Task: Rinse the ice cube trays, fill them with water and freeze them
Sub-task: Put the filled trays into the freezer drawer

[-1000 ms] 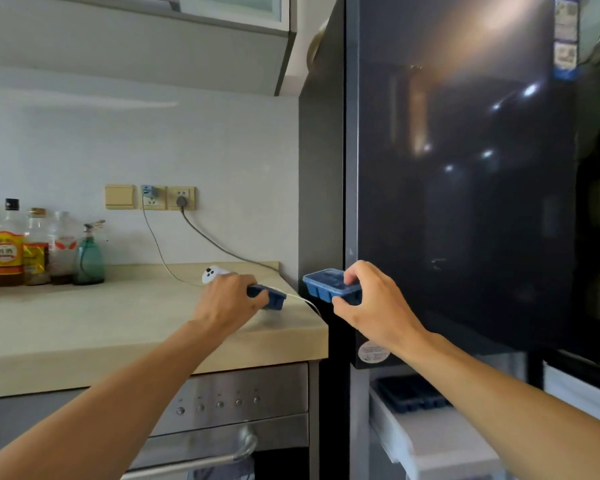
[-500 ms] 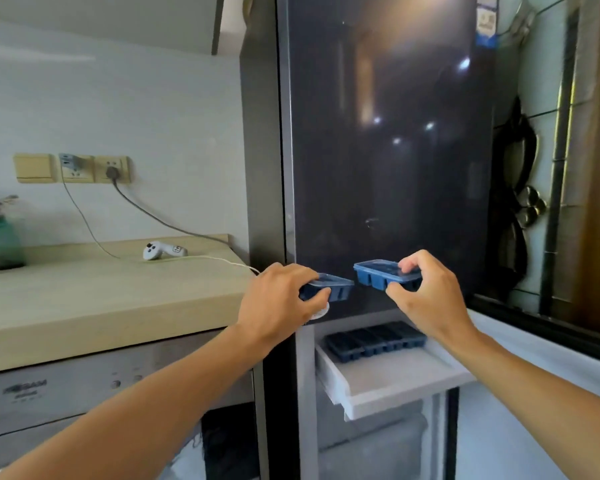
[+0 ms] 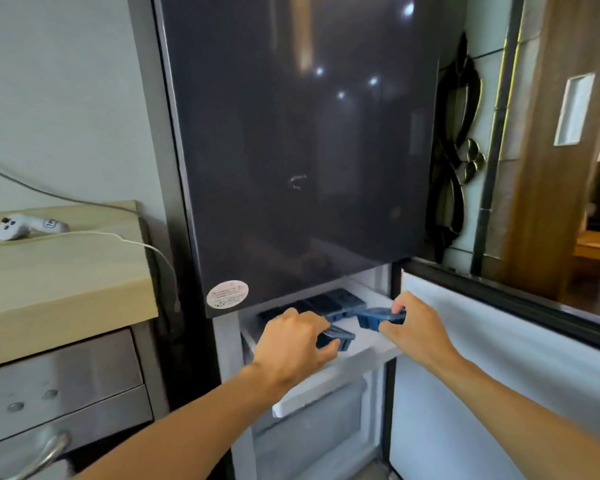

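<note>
Left hand grips one blue tray; right hand grips another, above the drawer.

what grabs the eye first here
Two hands at lower centre: the left hand grips one small blue plastic ice cube tray, the right hand another blue tray, both over the pulled-out white freezer drawer. Above looms the glossy dark fridge door; a white game controller lies on the beige counter at left.

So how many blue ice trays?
3: one blue plastic tray in the left hand, second tray in the right hand, darker tray in the white freezer drawer; more may be hidden.
</note>
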Available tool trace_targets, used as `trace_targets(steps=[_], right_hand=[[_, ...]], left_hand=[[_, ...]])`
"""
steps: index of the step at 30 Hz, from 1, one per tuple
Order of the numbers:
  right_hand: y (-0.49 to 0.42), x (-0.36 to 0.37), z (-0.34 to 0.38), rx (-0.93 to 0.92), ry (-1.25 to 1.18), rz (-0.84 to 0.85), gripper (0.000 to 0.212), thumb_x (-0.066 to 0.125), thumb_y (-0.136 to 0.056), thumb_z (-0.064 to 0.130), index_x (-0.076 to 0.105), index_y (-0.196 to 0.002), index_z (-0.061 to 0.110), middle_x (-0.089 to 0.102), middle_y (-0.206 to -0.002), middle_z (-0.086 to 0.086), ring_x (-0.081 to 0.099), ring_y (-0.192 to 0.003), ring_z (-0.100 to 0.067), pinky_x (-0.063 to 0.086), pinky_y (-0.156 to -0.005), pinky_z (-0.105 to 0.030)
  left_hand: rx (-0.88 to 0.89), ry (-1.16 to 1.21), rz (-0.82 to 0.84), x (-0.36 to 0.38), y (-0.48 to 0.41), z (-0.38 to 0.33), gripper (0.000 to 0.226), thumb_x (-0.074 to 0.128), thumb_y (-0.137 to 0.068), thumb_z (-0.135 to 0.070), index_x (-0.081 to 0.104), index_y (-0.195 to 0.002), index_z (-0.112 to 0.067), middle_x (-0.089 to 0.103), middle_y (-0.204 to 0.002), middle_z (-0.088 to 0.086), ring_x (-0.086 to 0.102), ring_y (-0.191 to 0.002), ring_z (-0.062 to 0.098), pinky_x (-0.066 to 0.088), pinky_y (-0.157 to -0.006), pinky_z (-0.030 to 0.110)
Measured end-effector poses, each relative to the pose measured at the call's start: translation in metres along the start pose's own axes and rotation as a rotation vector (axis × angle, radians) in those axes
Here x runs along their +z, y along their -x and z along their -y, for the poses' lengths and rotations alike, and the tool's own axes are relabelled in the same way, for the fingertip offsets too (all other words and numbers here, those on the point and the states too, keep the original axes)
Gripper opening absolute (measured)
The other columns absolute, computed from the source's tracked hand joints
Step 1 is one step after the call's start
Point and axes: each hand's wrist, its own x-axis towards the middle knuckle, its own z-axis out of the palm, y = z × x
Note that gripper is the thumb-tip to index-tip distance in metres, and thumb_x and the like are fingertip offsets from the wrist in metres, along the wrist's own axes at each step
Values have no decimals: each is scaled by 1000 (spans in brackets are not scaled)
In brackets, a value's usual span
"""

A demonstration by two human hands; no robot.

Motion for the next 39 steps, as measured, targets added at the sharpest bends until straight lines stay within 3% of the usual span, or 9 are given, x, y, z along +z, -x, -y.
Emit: trace_targets(steps=[10, 16, 20, 23, 28, 33, 37, 39], right_hand=[[-56, 40, -43, 63, 144, 156, 24, 67, -73, 27, 44, -80, 26, 53, -81, 5, 51, -69, -16, 45, -58, -37], [-76, 61, -55, 16, 258, 191, 33, 75, -81, 30, 42, -77, 29, 51, -78, 11, 48, -68, -4, 29, -53, -19], [-84, 67, -61, -5, 298, 264, 29, 76, -83, 25, 48, -92, 25, 54, -97, 8, 53, -85, -15, 39, -68, -24], [-88, 65, -59, -43, 430, 388, 29, 72, -85, 23, 46, -97, 23, 51, -103, 4, 54, -103, -23, 45, -86, -33], [-86, 63, -55, -92, 631, 453, 24, 67, -91, 26, 61, -114, 21, 66, -109, -3, 59, -104, -23, 54, -93, -37], [-79, 52, -55, -101, 521, 359, 9, 64, -95, 26, 72, -95, 20, 63, -94, 0, 61, -88, -18, 57, -84, -32], [-65, 43, -59, -126, 452, 330, 17, 60, -98, 24, 68, -84, 18, 63, -91, -1, 58, -89, -18, 58, -83, -38], [-56, 38, -62, -134, 425, 303, 15, 59, -99, 24, 68, -89, 18, 63, -97, -1, 55, -98, -19, 54, -86, -36]], left_hand=[[-71, -72, 142, 88, -54, 12, 41, 45, -97, -58, 67, -108, -25, 67, -113, -7, 58, -96, 21, 47, -72, 32], [-69, -159, 187, 114, -74, 10, 48, 40, -101, -60, 65, -121, -24, 64, -122, -2, 59, -106, 26, 50, -78, 34], [-67, -126, 271, 120, -86, 1, 53, 47, -96, -65, 64, -121, -21, 59, -126, 2, 60, -106, 27, 51, -78, 37], [-109, 35, 413, 125, -88, -6, 50, 61, -93, -57, 62, -127, -21, 49, -136, 4, 61, -108, 30, 50, -82, 40], [-239, 232, 481, 129, -90, -15, 32, 71, -92, -35, 66, -117, -16, 41, -132, 5, 56, -102, 26, 53, -94, 44], [-337, 303, 502, 132, -102, -22, 35, 71, -92, -23, 66, -125, -15, 43, -139, 8, 57, -113, 27, 49, -100, 37], [-385, 335, 470, 139, -106, -28, 32, 69, -94, -19, 64, -126, -12, 38, -146, 10, 59, -112, 27, 49, -98, 34], [-374, 336, 444, 142, -106, -29, 30, 67, -96, -19, 64, -124, -10, 31, -153, 12, 58, -116, 28, 47, -99, 35]])
